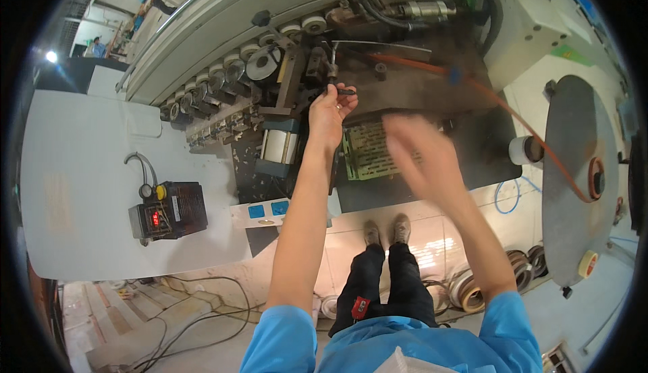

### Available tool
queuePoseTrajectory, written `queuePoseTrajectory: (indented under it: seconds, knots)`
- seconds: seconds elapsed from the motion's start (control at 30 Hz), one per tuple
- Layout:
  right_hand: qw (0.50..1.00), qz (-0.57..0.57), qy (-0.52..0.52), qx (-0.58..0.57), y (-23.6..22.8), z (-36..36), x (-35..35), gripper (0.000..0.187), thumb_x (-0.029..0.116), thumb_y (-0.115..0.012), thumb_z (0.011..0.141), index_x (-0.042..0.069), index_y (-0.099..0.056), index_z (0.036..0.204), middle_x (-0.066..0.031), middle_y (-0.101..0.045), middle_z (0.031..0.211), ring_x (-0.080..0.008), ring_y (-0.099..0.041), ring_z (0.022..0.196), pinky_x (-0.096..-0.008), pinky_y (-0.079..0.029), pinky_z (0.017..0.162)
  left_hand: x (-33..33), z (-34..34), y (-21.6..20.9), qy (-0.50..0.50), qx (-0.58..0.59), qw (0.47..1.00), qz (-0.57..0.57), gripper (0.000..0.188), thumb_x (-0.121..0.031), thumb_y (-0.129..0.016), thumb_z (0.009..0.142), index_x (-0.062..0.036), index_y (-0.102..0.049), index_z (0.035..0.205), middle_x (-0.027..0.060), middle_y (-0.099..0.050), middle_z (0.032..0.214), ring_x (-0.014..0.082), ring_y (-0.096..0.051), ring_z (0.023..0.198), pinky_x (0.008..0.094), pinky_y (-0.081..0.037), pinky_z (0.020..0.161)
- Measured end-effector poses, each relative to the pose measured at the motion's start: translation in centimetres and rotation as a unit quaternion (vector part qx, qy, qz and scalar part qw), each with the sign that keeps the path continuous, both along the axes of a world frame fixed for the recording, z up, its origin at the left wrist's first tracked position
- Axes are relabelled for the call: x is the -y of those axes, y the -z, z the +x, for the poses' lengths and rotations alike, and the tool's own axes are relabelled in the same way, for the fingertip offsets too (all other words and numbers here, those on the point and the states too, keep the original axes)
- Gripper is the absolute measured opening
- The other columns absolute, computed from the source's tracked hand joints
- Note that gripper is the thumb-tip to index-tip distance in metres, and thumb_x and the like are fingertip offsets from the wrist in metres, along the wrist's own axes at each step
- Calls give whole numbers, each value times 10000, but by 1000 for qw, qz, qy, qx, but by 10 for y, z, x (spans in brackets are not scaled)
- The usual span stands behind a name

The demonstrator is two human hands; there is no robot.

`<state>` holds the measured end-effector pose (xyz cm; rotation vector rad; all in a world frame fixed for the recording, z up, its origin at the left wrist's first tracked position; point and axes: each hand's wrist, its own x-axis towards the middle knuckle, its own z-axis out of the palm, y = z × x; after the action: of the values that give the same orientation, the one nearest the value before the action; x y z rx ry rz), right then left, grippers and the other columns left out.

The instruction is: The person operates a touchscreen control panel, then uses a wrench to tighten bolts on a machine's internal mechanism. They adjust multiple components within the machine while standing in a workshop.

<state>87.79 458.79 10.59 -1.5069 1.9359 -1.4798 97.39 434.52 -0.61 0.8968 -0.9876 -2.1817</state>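
My left hand (329,115) is closed around a small black handle (345,91) at the front of a metal machine. A thin metal rod (334,54) rises just beyond the fingers; whether it joins the handle I cannot make out. My right hand (420,151) is smeared by motion, so its fingers cannot be read. It hangs over a green perforated tray (368,158) on the dark worktop (361,195), covering the tray's right part. Left of my left wrist sits a metal cylinder block (279,146).
A row of rollers (216,79) runs along the machine's back left. An orange strip (496,96) leads rightward to a large grey disc (574,170). On the white surface at left stands a black box with a red display (169,211). Coils (467,290) lie on the floor.
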Motion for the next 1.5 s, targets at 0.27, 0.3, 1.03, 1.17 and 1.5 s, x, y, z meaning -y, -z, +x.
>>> queuePoseTrajectory:
  seconds: [0.27,0.3,1.03,1.17,1.5]
  knots:
    - [981,106,-10,-161,39,-53,177,402,150,-698,967,-29,-648,1323,-241,-704,1177,-404,-714,1038,-477,-567,880,-3,-1,-2,8,-17,999,29,318,-323,-551,1138,-20,-648,1154,105,-706,985,226,-708,929,389,-595,881]
    - [974,167,-8,-155,47,-51,182,434,159,-706,966,-40,-645,1347,-246,-710,1198,-374,-736,1026,-455,-578,874,-4,-1,-2,2,-21,999,35,308,-306,-546,1141,-16,-648,1152,98,-703,981,217,-711,913,383,-607,874]
    - [964,267,0,-17,61,-51,205,353,143,-749,962,-54,-679,1247,-159,-772,904,-182,-731,768,-339,-584,730,-35,-11,-5,-70,161,960,-217,550,-28,-620,980,5,-358,1463,212,-744,998,333,-765,956,458,-594,841]
    - [959,282,-11,-20,59,-55,207,330,142,-747,970,-63,-685,1222,-145,-773,901,-125,-716,782,-325,-588,741,-31,-11,-11,-36,295,903,-312,551,-96,-676,998,40,-383,1444,304,-732,962,470,-740,925,511,-593,784]
    - [965,247,-26,85,62,-60,208,259,38,-758,965,-71,-707,1194,-95,-796,979,-89,-735,910,-278,-612,820,-28,-8,-5,-91,301,876,-366,400,-223,-644,1057,78,-567,1308,238,-739,833,420,-753,756,484,-595,659]
